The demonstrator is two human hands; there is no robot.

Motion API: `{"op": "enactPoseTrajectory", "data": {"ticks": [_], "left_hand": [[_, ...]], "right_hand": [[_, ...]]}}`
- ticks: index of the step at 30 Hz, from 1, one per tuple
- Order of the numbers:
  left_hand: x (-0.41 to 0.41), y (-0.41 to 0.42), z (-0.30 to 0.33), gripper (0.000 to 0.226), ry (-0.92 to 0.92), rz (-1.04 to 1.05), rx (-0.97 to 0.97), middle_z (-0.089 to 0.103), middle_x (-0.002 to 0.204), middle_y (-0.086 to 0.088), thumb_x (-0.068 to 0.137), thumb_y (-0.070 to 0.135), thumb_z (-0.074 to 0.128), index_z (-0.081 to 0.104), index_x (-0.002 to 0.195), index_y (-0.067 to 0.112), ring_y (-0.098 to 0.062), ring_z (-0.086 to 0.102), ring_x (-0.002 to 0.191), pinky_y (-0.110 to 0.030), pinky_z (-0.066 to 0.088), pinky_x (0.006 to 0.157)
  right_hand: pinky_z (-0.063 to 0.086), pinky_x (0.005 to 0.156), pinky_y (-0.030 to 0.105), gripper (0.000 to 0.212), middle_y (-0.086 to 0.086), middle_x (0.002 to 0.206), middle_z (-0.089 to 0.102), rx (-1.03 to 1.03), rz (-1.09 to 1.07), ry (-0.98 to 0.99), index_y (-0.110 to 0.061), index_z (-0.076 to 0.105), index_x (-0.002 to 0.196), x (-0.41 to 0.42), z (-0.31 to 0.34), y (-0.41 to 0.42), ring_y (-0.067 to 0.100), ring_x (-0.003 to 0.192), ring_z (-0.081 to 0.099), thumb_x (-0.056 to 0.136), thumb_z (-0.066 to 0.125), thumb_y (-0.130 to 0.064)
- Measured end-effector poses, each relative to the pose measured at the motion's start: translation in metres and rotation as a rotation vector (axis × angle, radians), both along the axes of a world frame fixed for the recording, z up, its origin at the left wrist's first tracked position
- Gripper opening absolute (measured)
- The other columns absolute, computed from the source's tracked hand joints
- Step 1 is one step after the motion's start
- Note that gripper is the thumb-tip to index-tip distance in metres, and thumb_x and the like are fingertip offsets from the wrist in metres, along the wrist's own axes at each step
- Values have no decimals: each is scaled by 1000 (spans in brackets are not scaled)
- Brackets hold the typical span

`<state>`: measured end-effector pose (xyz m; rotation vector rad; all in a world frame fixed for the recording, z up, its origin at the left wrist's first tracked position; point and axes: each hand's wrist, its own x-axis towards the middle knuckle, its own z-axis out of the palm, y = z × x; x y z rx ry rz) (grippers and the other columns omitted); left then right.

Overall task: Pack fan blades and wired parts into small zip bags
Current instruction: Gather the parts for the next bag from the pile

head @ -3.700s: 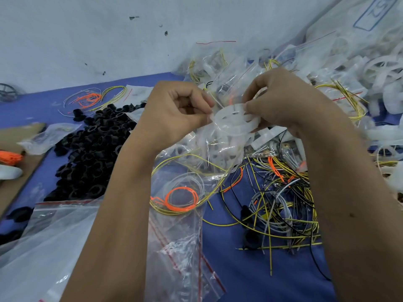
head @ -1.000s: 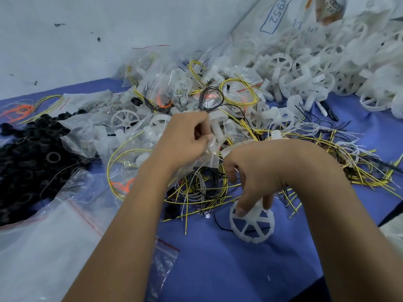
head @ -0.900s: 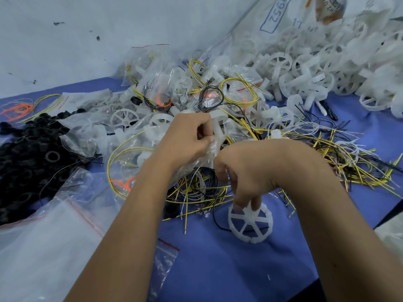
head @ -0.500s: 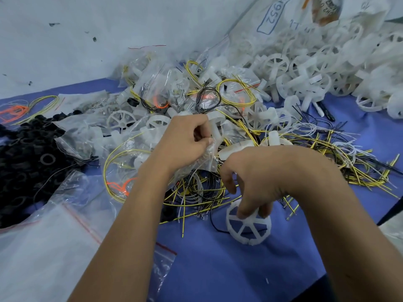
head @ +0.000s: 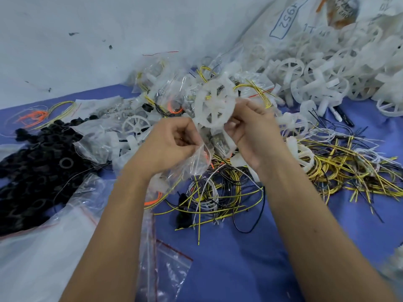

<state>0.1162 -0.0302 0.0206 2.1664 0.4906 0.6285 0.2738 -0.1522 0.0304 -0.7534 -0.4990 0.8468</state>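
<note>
My right hand holds a white spoked fan blade wheel raised above the table, its fingers curled around the wheel's lower right rim. My left hand pinches the mouth of a small clear zip bag that hangs below it and holds yellow and orange wire. The wheel sits just above the bag's mouth. A tangle of yellow, black and white wired parts lies on the blue table under both hands.
A heap of white fan wheels fills the back right beside a big printed sack. Filled zip bags pile at the back centre. Black rings cover the left. Empty zip bags lie front left.
My right hand has lifted the white wheel off the table, up to the bag's mouth. My left hand kept its pinch on the bag.
</note>
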Motion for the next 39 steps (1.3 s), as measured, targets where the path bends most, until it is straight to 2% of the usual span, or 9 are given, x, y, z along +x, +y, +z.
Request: {"op": "enactPoseTrajectory", "data": {"ticks": [3,9,15,20,27,32,35,37,39], "left_hand": [[-6,10,11,31,31,-64,-95,73,76,9,76,-15,77,69,83,15,-5,68,74,-18,56,70],[-22,18,21,34,-118,34,-74,69,80,-9,69,-17,82,64,72,13,-19,65,75,-33,57,73],[-38,25,27,38,-184,69,-74,67,81,-11,73,-25,73,60,71,9,-13,66,77,-27,56,77],[-35,23,31,43,-307,61,-75,65,81,-11,75,-30,67,59,75,13,-13,63,76,-29,52,77],[-22,11,35,43,-364,27,-69,66,80,-8,74,-29,63,61,73,14,-20,62,79,-38,50,75],[-5,-5,39,41,-317,-45,-65,67,79,-9,75,-29,63,61,72,12,-20,61,75,-38,47,69],[-2,-8,40,42,-339,-67,-83,68,78,-6,74,-28,64,61,71,14,-17,61,73,-40,45,68],[-1,-7,35,43,-359,-66,-112,68,79,-5,74,-30,63,61,72,13,-18,61,74,-41,44,69],[1,-5,28,44,-374,-42,-144,68,79,-6,73,-31,61,61,71,13,-20,62,76,-41,46,71]], "right_hand": [[46,56,21,19,3,69,67,-15,-85,-217,-6,67,86,-9,-5,10,9,57,58,102,57,-5],[52,57,23,16,3,69,69,7,-207,-356,-9,67,85,-29,-19,15,13,58,63,99,61,-5],[51,56,26,10,6,66,70,-159,-302,-629,-1,71,91,-35,-27,13,12,55,63,96,68,-9],[51,57,27,8,3,63,69,-206,-194,-860,-6,69,85,-35,-28,9,17,56,66,91,75,-9],[52,63,50,7,28,78,69,-147,52,-906,0,73,88,-35,-26,4,43,69,65,85,78,3],[56,65,37,4,28,80,68,-104,86,-814,12,66,86,-49,-27,10,29,67,70,86,69,15],[41,53,12,16,-8,59,65,-265,-138,-1013,-7,66,75,-53,-31,13,1,49,59,83,74,3],[30,52,10,35,-16,51,51,-333,-329,-1176,-27,55,61,-57,-30,16,1,47,49,81,74,-4],[27,53,15,36,-16,53,42,-269,-386,-1327,-24,48,56,-59,-30,18,8,51,41,85,63,-9]]}}
